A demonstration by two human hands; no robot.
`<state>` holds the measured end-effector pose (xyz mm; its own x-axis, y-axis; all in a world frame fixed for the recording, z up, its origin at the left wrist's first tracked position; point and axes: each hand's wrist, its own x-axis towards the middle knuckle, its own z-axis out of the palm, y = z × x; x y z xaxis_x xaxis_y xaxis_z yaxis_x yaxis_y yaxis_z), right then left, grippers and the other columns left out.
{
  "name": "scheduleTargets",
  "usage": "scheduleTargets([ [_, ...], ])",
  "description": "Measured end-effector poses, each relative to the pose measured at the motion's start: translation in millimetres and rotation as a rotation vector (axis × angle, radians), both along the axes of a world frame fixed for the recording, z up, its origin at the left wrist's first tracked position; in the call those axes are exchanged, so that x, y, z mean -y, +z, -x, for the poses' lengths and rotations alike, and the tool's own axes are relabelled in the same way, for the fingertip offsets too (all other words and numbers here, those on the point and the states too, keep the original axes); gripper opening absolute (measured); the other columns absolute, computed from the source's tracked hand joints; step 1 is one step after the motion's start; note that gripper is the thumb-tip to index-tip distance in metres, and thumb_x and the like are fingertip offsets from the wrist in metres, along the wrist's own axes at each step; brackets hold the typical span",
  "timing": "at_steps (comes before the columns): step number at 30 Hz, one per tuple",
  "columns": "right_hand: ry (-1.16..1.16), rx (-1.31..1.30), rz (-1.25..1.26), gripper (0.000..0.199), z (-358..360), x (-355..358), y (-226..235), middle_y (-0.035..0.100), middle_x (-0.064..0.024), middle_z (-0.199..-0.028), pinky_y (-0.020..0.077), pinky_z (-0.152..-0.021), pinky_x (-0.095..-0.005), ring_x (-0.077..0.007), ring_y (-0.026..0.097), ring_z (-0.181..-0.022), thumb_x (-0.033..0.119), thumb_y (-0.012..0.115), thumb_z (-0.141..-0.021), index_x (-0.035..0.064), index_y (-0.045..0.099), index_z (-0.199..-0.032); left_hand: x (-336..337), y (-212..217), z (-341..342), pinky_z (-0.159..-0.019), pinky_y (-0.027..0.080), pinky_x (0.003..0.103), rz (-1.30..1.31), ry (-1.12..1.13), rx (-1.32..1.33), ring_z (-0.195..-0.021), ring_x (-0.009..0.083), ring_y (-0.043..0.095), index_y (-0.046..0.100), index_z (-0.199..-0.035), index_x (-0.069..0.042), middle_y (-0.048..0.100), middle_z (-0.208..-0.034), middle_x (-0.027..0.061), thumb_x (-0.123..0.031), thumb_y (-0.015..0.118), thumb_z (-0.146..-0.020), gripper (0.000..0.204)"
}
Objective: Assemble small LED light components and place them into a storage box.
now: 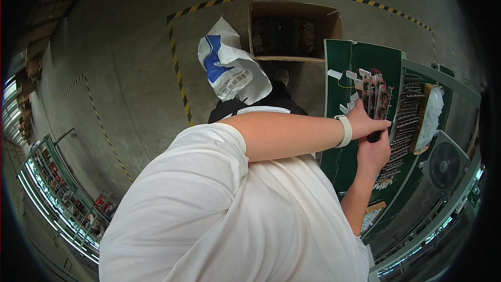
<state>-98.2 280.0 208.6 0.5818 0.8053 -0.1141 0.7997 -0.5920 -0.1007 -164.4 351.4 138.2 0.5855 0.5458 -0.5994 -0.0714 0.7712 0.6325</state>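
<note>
Both my arms reach to the right over a green-topped bench [338, 55]. My left hand [364, 121], with a pale band on its wrist, is closed on the near left side of a bundle of circuit boards [374, 94]. Red wires, small parts and white connector pieces [350, 74] stick out of the bundle, and a yellow wire trails to its left. My right hand [374, 152] grips the bundle's near end from below, close to the left hand. A dark piece [374, 137] shows between the hands; its kind is unclear. The hands hide the bundle's near end.
A long row of upright circuit boards [403, 130] stands right of my hands. Beyond it are a wood-edged block with white wrapping [428, 117] and a fan [444, 161]. An open cardboard box [295, 57] and a white-and-blue sack [227, 65] lie ahead, inside striped floor tape [180, 73].
</note>
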Motion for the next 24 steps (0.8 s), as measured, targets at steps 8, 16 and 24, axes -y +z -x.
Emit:
scheduleTargets([
  [8, 0.157, -0.061, -0.064, 0.054, 57.0, -41.9, -2.0, 0.075, -0.0124, -0.104, 0.0551, -0.079, -0.0427, -0.0348, 0.072, -0.095, 0.029, 0.082, -0.077, 0.0129, 0.066, -0.126, -31.0, 7.9, 74.1, -0.105, 0.049, 0.035, -0.009, 0.205, 0.113, -0.125, 0.0322, 0.058, 0.025, -0.139, 0.016, 0.052, -0.136, 0.029, -0.039, 0.087, -0.076, 0.105],
  [16, 0.736, -0.077, -0.127, 0.041, 112.7, -126.8, -52.3, 0.071, -0.0065, -0.103, 0.0579, -0.071, -0.039, -0.0275, 0.071, -0.092, 0.015, 0.079, -0.074, 0.0083, 0.066, -0.112, -80.1, -21.0, 149.9, -0.103, 0.049, 0.041, 0.187, 0.511, 0.086, -0.124, 0.0275, 0.055, 0.022, -0.141, -0.002, 0.05, -0.135, 0.0202, -0.033, 0.087, -0.08, 0.095],
  [24, 0.945, -0.202, -0.216, 0.044, 130.1, -167.6, -126.2, 0.069, -0.0105, -0.118, 0.0584, -0.084, -0.0339, -0.0248, 0.068, -0.107, 0.011, 0.075, -0.072, 0.0023, 0.065, -0.115, -104.4, -129.7, 163.1, -0.089, 0.052, 0.034, 0.173, 0.827, 0.081, -0.101, 0.017, 0.066, 0.069, -0.113, -0.013, 0.071, -0.108, 0.0032, -0.034, 0.071, -0.092, 0.031],
])
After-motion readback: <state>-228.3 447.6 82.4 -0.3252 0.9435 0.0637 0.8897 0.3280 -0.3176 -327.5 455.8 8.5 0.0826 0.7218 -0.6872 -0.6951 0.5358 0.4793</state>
